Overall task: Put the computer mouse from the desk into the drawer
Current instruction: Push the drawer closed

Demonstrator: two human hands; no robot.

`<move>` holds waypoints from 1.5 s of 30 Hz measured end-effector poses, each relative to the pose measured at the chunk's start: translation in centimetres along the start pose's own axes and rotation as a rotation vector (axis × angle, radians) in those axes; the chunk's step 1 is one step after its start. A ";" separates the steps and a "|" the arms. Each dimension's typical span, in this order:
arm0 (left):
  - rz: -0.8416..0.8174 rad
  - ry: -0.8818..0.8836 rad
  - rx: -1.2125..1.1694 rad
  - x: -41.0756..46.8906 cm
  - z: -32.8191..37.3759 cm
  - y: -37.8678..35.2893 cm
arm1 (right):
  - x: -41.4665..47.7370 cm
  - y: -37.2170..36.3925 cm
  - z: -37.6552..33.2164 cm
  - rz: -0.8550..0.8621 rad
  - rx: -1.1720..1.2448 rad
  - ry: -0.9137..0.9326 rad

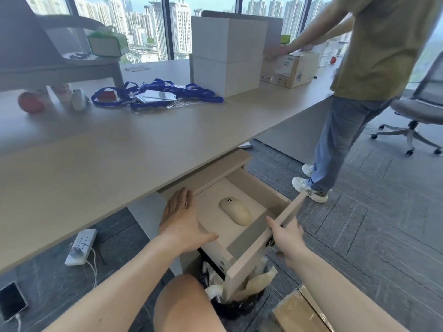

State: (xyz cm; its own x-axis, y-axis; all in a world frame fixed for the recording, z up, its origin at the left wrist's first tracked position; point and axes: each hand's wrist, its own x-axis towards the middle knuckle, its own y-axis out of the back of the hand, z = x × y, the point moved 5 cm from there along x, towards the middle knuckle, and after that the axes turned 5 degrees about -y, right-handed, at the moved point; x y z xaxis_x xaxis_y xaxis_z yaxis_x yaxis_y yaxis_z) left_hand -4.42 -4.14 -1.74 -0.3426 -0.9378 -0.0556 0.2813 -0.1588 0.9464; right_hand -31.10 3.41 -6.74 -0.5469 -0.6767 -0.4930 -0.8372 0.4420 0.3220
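A cream computer mouse point(236, 210) lies flat on the bottom of the pulled-out drawer point(261, 248) under the desk point(119, 149). My left hand point(181, 219) hovers over the drawer's left side, fingers spread and palm down, holding nothing, a short way left of the mouse. My right hand point(285, 238) grips the top edge of the drawer's front panel, thumb on the inside and fingers on the outside near the lock.
A bin with a black bag point(230, 293) stands under the drawer front. A power strip point(81, 246) and a phone point(12, 300) lie on the floor at left. Lanyards point(155, 93) and white boxes point(227, 56) sit on the desk. Another person point(359, 92) stands at right, near an office chair point(417, 109).
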 end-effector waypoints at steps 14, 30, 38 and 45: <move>0.054 -0.021 -0.062 -0.9 -0.5 1.6 | 1.3 -6.8 -2.6 -0.221 0.329 -0.147; 0.294 -0.178 0.159 0.1 -2.2 0.9 | 3.7 -14.2 -6.8 -0.266 0.396 -0.160; 0.308 -0.193 0.153 0.5 -2.5 0.5 | 4.0 -16.2 -7.9 -0.285 0.443 -0.146; 0.270 -0.216 0.188 0.5 -2.7 0.6 | 4.0 -17.5 -9.0 -0.309 0.456 -0.123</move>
State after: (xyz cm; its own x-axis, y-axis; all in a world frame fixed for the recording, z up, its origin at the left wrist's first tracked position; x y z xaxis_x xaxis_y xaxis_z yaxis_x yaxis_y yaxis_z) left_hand -2.02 -5.58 -2.07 -0.4652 -0.8484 0.2526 0.2252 0.1625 0.9607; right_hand -18.63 -12.37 -7.11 -0.2494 -0.7533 -0.6086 -0.8586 0.4626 -0.2208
